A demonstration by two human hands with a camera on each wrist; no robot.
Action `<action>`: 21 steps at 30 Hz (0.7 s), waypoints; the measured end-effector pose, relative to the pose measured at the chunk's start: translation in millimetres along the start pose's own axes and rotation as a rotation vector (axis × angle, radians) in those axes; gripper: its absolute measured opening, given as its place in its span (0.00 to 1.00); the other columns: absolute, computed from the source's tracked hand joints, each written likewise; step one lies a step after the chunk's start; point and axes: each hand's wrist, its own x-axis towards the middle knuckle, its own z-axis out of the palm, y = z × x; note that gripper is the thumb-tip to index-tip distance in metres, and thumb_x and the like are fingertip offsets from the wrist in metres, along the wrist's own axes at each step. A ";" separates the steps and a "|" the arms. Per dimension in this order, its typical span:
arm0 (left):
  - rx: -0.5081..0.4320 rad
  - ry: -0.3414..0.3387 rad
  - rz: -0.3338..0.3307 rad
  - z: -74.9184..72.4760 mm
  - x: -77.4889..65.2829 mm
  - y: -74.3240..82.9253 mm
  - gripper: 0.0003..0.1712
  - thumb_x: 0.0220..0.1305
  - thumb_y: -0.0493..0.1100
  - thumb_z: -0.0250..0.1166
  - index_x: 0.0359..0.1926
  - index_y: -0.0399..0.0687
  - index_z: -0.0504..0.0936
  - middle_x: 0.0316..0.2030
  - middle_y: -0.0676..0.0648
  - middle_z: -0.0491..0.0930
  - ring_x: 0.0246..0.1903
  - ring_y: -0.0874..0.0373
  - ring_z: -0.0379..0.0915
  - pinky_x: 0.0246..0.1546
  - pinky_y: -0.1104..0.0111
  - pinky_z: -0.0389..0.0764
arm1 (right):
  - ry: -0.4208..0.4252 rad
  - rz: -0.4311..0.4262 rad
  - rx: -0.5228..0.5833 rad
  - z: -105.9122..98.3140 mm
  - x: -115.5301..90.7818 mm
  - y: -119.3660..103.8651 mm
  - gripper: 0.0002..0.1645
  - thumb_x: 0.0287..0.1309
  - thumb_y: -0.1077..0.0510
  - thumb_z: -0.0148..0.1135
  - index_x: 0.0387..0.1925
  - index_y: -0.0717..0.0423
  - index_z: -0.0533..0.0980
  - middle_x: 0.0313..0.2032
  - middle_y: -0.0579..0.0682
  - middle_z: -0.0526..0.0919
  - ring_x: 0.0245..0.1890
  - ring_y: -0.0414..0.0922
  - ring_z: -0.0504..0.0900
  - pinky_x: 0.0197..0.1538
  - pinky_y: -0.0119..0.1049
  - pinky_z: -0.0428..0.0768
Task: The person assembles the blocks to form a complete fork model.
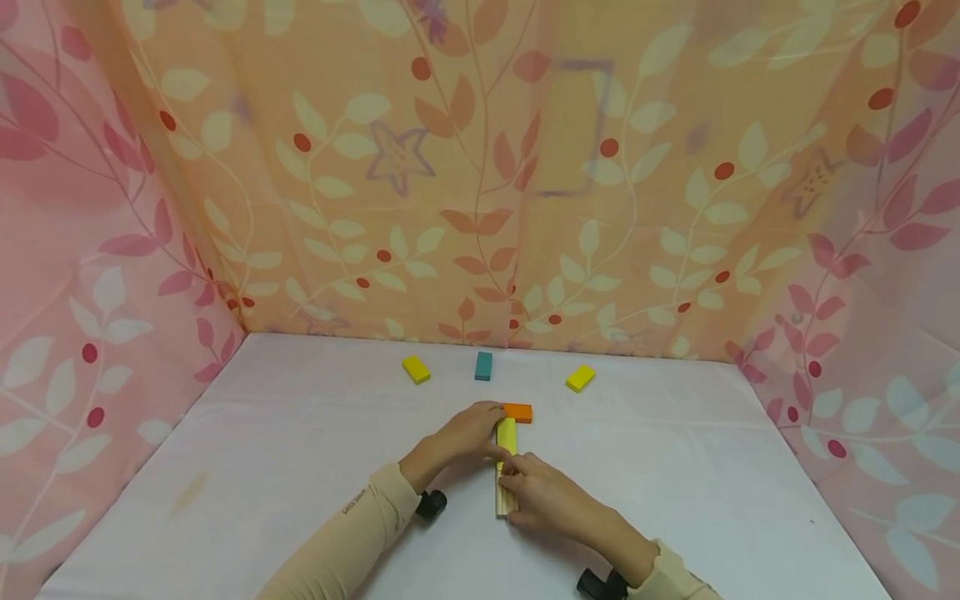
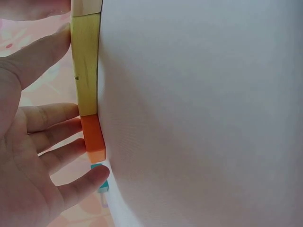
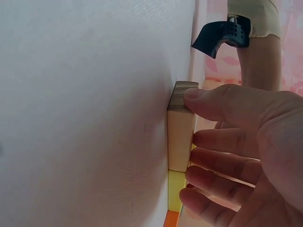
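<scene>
Tabletop (image 1: 690,467), wooden block (image 3: 181,142) against unclenched right hand (image 1: 553,493), yellow block (image 2: 86,66) against unclenched left hand (image 1: 468,432)

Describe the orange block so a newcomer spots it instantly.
On the white tabletop, find the block row beside the left hand. The orange block lies crosswise at its far end. No other block is orange: the others are yellow, teal or bare wood.

Hands (image 1: 551,496) partly hide a yellow block (image 1: 507,433); sleeve lettering (image 1: 354,501) seems unreadably small.
</scene>
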 end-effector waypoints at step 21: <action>0.002 0.003 0.008 -2.5 -2.1 1.6 0.43 0.53 0.60 0.72 0.64 0.43 0.72 0.66 0.45 0.71 0.66 0.52 0.65 0.68 0.58 0.69 | 0.003 -0.002 0.032 0.7 -2.5 1.2 0.25 0.53 0.51 0.72 0.51 0.58 0.81 0.50 0.47 0.78 0.48 0.40 0.75 0.51 0.30 0.79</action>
